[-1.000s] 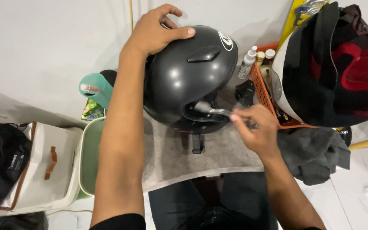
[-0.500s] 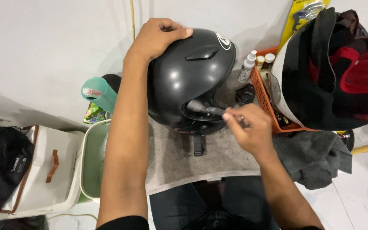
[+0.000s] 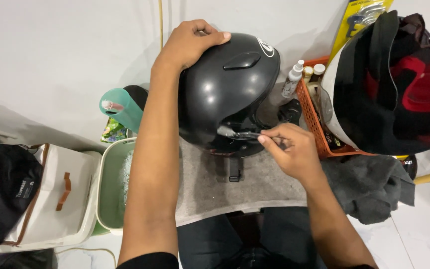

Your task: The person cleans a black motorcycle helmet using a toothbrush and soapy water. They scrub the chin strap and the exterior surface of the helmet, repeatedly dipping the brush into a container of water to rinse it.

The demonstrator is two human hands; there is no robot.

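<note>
The black helmet (image 3: 227,92) rests on a grey mat (image 3: 255,187) laid across the person's lap, dome up and tilted, with its lower rim toward the person.

Left hand (image 3: 187,45): lies over the top rear of the helmet, palm down, fingers curled around the shell and gripping it.

Right hand (image 3: 292,152): sits at the helmet's lower right edge, thumb and fingers pinched together on a small dark part (image 3: 245,134) at the rim. The exact nature of that part cannot be told.

A black strap with a buckle (image 3: 234,172) hangs from below the helmet onto the mat.

Right of the helmet stands an orange basket (image 3: 319,132), with a white spray bottle (image 3: 293,79) and other small bottles at its near corner. A second helmet (image 3: 389,84), with black and red lining, lies beyond the basket. A grey cloth (image 3: 369,187) lies in front of the basket.

Left of the helmet stand a teal bottle (image 3: 120,109), a pale green bin (image 3: 110,192) and a white box (image 3: 51,199) with brown trim.
</note>
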